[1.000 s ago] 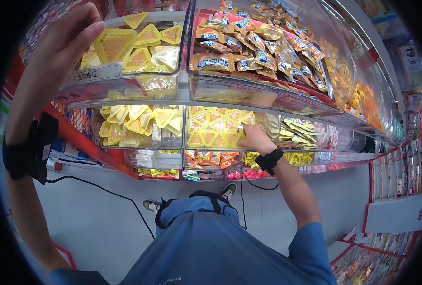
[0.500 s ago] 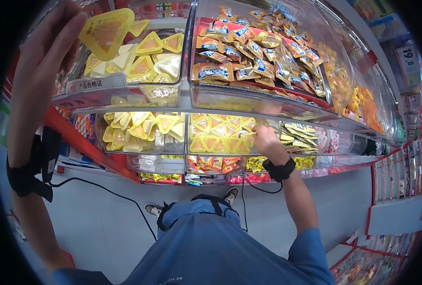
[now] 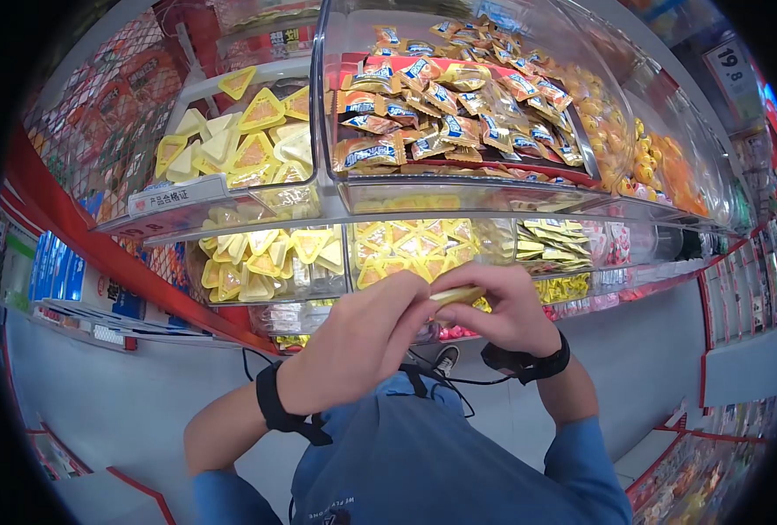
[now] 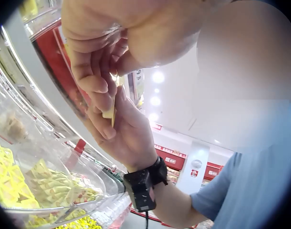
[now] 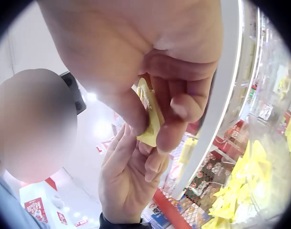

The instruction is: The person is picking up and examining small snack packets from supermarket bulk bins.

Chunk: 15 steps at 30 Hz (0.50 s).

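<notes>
Both hands meet in front of the lower bins. In the head view my left hand [image 3: 362,337] reaches in from the left, its fingertips at one end of a yellow triangular pack [image 3: 458,296]. My right hand [image 3: 506,306] pinches the other end between thumb and fingers. The left wrist view shows the pack [image 4: 113,109] edge-on between the two hands' fingers. In the right wrist view its yellow face [image 5: 155,125] shows between the right thumb and fingers, with my left hand [image 5: 129,186] below. Whether it is one pack or two together, I cannot tell.
An upper bin holds loose yellow triangular packs [image 3: 253,153]; beside it is a bin of brown-and-blue wrapped sweets [image 3: 458,131]. Below are more triangular packs [image 3: 406,241] and green-yellow packets [image 3: 550,249]. A red shelf edge [image 3: 135,267] runs down the left.
My left hand has come down from the upper left bin, where it held a yellow triangular pack. My right hand has drawn back from the lower bin, and the hands have met.
</notes>
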Available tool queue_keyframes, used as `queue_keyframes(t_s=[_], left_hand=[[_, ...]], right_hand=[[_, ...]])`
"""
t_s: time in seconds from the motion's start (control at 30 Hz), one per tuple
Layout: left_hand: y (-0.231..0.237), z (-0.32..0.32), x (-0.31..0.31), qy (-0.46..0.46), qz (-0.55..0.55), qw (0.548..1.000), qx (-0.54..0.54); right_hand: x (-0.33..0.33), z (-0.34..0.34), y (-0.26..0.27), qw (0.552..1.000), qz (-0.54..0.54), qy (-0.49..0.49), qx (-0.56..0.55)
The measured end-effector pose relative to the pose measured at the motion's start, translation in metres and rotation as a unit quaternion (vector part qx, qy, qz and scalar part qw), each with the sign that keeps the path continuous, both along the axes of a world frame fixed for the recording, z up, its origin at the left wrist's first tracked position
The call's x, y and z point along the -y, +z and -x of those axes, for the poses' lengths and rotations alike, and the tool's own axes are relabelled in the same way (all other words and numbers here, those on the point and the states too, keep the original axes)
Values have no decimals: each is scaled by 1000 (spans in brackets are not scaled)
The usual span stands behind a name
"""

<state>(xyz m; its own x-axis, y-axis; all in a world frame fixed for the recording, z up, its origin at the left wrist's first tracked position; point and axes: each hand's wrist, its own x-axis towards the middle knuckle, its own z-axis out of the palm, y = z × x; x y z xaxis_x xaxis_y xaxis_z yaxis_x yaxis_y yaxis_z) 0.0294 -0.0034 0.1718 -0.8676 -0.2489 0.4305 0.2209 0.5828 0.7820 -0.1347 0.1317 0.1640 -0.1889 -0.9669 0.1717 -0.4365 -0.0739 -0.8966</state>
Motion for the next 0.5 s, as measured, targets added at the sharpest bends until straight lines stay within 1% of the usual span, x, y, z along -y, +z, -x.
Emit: queue_keyframes(t_s=[0.07,0.1,0.13,0.17,0.23,0.3,0.33,0.37,0.47,0.5], left_hand=[[-9,11,5,37,-24,999,-4],[-12,13,6,56,-36,998,-5],[-10,9,7,55,-10,998,-20],[-5,0,11,54,18,998,-36],[9,-18,19,69,72,993,-62],[21,-32,25,95,112,982,-120],[29,-40,28,102,118,979,-129],[36,-48,30,110,124,977,-137],[46,-67,33,137,75,971,-179],[48,-72,35,147,77,969,-184]], right_hand=[[7,14,-12,994,-29,-47,90],[10,24,-17,994,-50,-94,0],[11,35,-21,984,-68,-140,-91],[12,46,-30,973,-70,-124,-181],[12,65,-51,929,-77,-89,-352],[16,74,-60,879,-104,-29,-464],[19,79,-66,848,-115,2,-518],[19,91,-83,846,-31,-8,-532],[27,123,-105,810,19,44,-585],[34,128,-109,792,-84,65,-601]])
